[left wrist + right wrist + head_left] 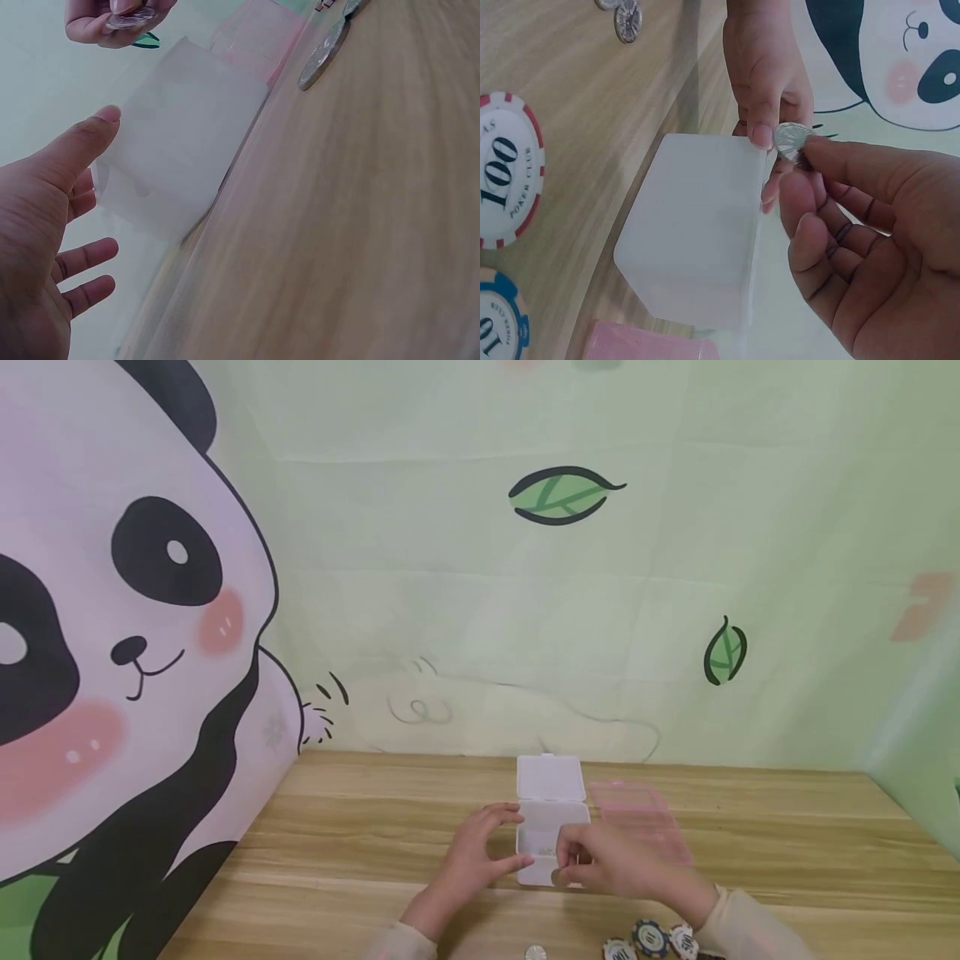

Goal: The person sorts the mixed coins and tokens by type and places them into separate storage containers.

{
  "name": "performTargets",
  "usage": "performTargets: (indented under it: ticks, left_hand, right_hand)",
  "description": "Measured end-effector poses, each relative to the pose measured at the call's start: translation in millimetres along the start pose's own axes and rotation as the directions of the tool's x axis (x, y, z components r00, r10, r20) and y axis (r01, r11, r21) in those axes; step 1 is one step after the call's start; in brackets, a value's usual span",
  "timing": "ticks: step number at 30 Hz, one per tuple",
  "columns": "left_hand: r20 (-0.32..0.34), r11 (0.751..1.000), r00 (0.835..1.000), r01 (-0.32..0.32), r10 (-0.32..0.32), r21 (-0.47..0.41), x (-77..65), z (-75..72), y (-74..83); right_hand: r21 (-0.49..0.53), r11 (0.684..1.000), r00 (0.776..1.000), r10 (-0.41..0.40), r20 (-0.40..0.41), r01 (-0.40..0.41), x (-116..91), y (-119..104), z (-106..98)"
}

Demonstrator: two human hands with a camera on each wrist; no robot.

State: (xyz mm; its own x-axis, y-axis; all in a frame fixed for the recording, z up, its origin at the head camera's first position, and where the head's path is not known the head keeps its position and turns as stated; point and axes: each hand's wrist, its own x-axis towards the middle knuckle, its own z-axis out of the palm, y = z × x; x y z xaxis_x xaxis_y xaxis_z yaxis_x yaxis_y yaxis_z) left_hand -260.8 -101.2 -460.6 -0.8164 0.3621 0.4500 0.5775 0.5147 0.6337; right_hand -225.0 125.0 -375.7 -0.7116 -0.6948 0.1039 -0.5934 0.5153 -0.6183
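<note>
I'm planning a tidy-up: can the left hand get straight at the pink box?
Probably not: the open white box and the right hand lie between the left hand and pink box.

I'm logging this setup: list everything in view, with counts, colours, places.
Open plastic box: one, white, on table
Translucent plastic box: one, pink, beside it
Round metal coins: at least three, silver, held and on table
Round poker chips: at least three, mixed colours, on table
Small pieces: uncountable, colour unclear, in white box
Wooden table: one, brown, below
Panda backdrop: one, pale green, behind
Sleeves: two, cream, forearms
Left hand: one, by white box
Right hand: one, pinching a coin
</note>
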Motion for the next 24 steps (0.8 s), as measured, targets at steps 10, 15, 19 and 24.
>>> performTargets:
  ticks: [10, 15, 19, 24]
  left_hand:
    - [0.006, 1.0, 1.0, 0.009, -0.009, -0.011, 0.4, -0.1, 0.5]
    - [0.009, 1.0, 1.0, 0.013, -0.013, -0.014, 0.6, -1.0, 1.1]
    - [0.01, 1.0, 1.0, 0.016, -0.016, -0.023, 0.3, -2.0, 2.5]
    - [0.012, 1.0, 1.0, 0.013, -0.013, -0.026, 0.3, -2.1, 3.0]
  right_hand:
    - [0.058, 0.992, 0.993, 0.112, -0.028, -0.111, 6, 1, -7]
    - [0.067, 0.988, 0.989, 0.141, -0.034, -0.138, 13, 2, -8]
    - [0.06, 0.989, 0.99, 0.137, -0.038, -0.135, 18, 7, -7]
    - [0.051, 0.988, 0.988, 0.147, -0.049, -0.144, 24, 12, -6]
